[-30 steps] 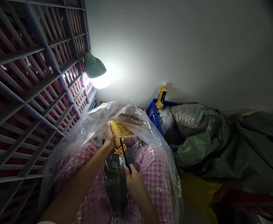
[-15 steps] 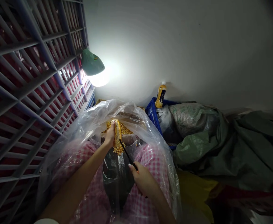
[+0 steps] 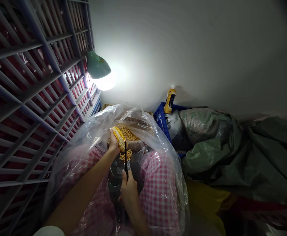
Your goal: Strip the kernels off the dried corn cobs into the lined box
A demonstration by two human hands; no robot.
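My left hand (image 3: 114, 146) grips a yellow corn cob (image 3: 118, 138) and holds it tilted above a heap of loose kernels (image 3: 128, 133). My right hand (image 3: 128, 190) is closed on the handle of a thin dark tool (image 3: 126, 159), which stands nearly upright with its tip against the cob's lower end. More loose kernels (image 3: 125, 155) lie just below the cob. A large clear plastic sheet (image 3: 96, 131) is spread over my lap, covering pink checked cloth (image 3: 158, 186).
Stacked slatted crates (image 3: 30, 91) fill the left side. A green lamp (image 3: 98, 67) shines on the white wall. A blue crate (image 3: 161, 118) with a yellow bottle (image 3: 170, 100) stands behind; green sacks and tarpaulin (image 3: 231, 150) lie to the right.
My right hand has swung left and nearer, turning the tool from slanted to almost upright. The left hand has tipped the cob's top leftward.
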